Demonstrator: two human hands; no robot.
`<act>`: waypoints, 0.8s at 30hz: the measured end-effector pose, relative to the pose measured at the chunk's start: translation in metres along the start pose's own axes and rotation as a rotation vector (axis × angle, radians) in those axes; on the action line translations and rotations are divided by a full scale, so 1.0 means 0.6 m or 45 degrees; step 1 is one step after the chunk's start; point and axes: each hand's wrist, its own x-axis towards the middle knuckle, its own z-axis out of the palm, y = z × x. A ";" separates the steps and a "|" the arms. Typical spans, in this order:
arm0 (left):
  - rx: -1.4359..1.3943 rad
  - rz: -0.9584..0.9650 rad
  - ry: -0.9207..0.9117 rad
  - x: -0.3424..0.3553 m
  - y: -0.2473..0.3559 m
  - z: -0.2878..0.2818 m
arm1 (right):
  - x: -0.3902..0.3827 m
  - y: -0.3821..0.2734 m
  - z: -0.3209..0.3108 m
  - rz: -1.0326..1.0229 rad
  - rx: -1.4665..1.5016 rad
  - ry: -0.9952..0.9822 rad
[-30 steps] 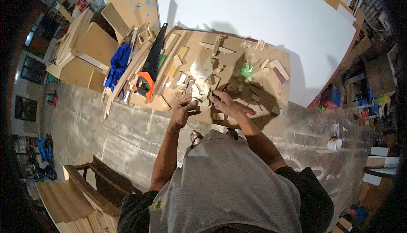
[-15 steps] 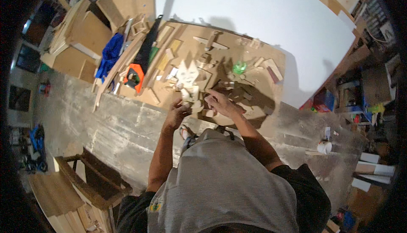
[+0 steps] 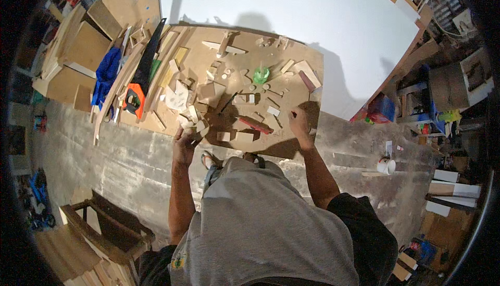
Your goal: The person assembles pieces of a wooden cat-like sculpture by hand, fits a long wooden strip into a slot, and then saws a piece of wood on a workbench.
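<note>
My left hand (image 3: 185,139) is closed around a small jointed-looking piece of pale wood blocks (image 3: 196,120) at the near left of the board. Just beyond it lies a pale wooden cutout (image 3: 177,97) with pointed tips and small dark marks. Over the board's right side is my right hand (image 3: 299,123), its fingers curled; whether anything is in them I cannot make out. Between the hands lie a red-handled slim tool (image 3: 254,125), a thin black stick (image 3: 229,102) and several small wood blocks (image 3: 244,137).
The brown board (image 3: 294,51) carries scattered offcuts and a green translucent cup (image 3: 261,74). To the left, a handsaw (image 3: 136,96) with an orange handle lies on long wood strips beside a blue cloth (image 3: 106,75). A white panel (image 3: 291,4) stretches along the far side.
My right hand has moved right, away from the wood piece at my left hand, and its fingers have curled. My left hand stays at the wood piece. The whole view has shifted.
</note>
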 end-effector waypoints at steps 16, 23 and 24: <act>-0.066 0.261 0.309 -0.088 0.039 -0.055 | 0.066 -0.087 0.074 0.001 0.110 0.105; -0.223 0.302 0.512 -0.122 0.062 -0.125 | 0.196 -0.037 0.039 0.224 -0.069 0.124; -0.211 0.310 0.533 -0.120 0.062 -0.127 | 0.211 -0.039 0.031 0.254 -0.133 0.103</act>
